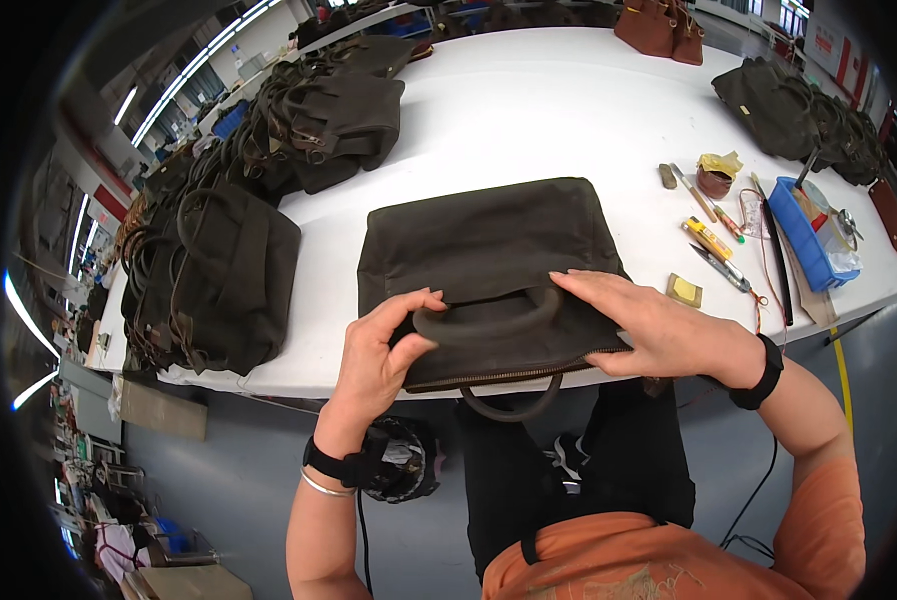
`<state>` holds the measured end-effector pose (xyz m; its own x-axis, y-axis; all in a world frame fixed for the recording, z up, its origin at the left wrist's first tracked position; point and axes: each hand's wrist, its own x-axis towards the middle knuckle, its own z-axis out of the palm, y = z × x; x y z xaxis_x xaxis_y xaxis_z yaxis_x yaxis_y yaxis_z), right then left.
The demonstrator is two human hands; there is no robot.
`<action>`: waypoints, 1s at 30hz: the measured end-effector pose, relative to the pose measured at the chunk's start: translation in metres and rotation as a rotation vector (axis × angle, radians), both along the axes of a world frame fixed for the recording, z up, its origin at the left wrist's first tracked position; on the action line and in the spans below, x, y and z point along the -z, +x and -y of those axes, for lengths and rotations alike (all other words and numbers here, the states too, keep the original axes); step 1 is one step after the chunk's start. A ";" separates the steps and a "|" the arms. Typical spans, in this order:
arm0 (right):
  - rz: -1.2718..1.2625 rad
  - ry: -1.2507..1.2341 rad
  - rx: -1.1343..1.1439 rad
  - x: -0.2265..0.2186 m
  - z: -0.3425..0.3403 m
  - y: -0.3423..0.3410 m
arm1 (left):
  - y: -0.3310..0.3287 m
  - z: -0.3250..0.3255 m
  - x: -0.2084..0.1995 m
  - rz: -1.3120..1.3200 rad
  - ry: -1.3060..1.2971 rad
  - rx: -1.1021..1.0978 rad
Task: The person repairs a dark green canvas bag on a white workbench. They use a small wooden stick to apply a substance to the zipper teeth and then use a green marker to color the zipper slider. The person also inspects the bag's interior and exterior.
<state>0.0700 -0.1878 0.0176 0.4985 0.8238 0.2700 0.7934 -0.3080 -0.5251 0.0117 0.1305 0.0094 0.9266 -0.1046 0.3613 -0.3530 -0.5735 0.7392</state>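
Handbag (489,230), single, has two handles (489,332), left hand (374,350) and right hand (664,328) spread at one.

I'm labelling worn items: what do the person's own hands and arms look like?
The left hand and right hand are ungloved. Each wrist wears a black band; the left also has a silver bangle. A short orange sleeve covers the right upper arm. Dark cords hang near both arms; whether they join the bands is unclear.

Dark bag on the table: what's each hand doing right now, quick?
Left hand: curled by the upper handle; whether it grips cannot be told.
Right hand: open, over the right of the bag.
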 end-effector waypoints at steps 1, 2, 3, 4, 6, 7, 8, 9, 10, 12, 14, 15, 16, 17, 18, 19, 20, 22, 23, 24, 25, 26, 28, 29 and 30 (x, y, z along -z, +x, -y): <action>-0.014 0.020 0.008 -0.002 0.001 0.001 | -0.001 0.002 -0.007 -0.085 0.024 -0.072; -0.027 0.040 0.015 -0.006 0.002 0.004 | 0.000 0.004 -0.012 -0.170 0.049 -0.144; -0.039 0.057 0.022 -0.011 0.003 0.007 | 0.007 0.003 -0.011 -0.127 -0.009 -0.108; 0.018 0.118 0.026 -0.012 0.003 0.012 | 0.020 0.002 -0.009 -0.083 -0.068 -0.074; -0.037 0.125 0.102 -0.018 0.003 0.022 | 0.042 0.003 -0.014 -0.178 -0.140 -0.069; -0.078 0.088 0.129 -0.024 0.003 0.029 | 0.048 0.002 -0.018 -0.241 -0.142 -0.070; -0.098 0.113 0.154 -0.022 -0.001 0.037 | 0.053 0.001 -0.022 -0.304 -0.144 -0.071; -0.168 0.050 0.226 -0.029 -0.007 0.042 | 0.056 -0.005 -0.028 -0.368 -0.138 -0.085; -0.173 0.087 0.260 -0.027 -0.008 0.052 | 0.061 -0.011 -0.032 -0.461 -0.134 -0.064; -0.201 0.141 0.315 -0.021 -0.008 0.072 | 0.059 -0.003 -0.034 -0.399 -0.271 -0.054; -0.246 0.173 0.360 -0.017 -0.008 0.084 | 0.059 -0.022 -0.031 -0.399 -0.291 0.056; -0.281 0.201 0.361 -0.012 -0.010 0.089 | 0.050 -0.028 -0.033 -0.353 -0.260 0.077; -0.312 0.226 0.373 -0.007 -0.009 0.091 | 0.039 -0.031 -0.033 -0.305 -0.231 0.109; -0.342 0.252 0.384 -0.003 -0.008 0.093 | 0.030 -0.036 -0.032 -0.258 -0.203 0.142; -0.364 0.258 0.390 -0.001 -0.009 0.095 | 0.024 -0.043 -0.032 -0.241 -0.135 0.236; -0.386 0.264 0.397 0.001 -0.009 0.096 | 0.018 -0.041 -0.027 -0.210 -0.131 0.167; -0.407 0.270 0.405 0.002 -0.009 0.097 | 0.016 -0.037 -0.024 -0.191 -0.109 0.112; -0.412 0.208 0.435 -0.004 -0.012 0.097 | 0.016 -0.028 -0.011 -0.118 -0.100 -0.010; -0.412 0.176 0.454 -0.006 -0.012 0.097 | 0.020 -0.026 -0.002 -0.051 -0.079 -0.087; -0.443 0.193 0.451 -0.006 -0.012 0.097 | 0.024 -0.031 0.003 -0.080 -0.065 -0.153; -0.453 0.212 0.437 -0.004 -0.013 0.098 | 0.028 -0.036 0.005 -0.110 -0.051 -0.217; -0.462 0.231 0.425 -0.001 -0.014 0.098 | 0.032 -0.038 0.006 -0.149 -0.103 -0.219; -0.471 0.233 0.420 0.004 -0.013 0.102 | 0.044 -0.031 -0.003 -0.227 -0.215 -0.210; -0.473 0.219 0.422 0.007 -0.011 0.104 | 0.050 -0.028 0.000 -0.234 -0.270 -0.213; -0.477 0.211 0.422 0.007 -0.011 0.105 | 0.057 -0.026 0.003 -0.241 -0.320 -0.218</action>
<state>0.1754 -0.1765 0.0108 0.8708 0.4861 0.0740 0.2935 -0.3933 -0.8713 0.0685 0.1568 0.0063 0.9762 0.1839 0.1149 -0.0455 -0.3442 0.9378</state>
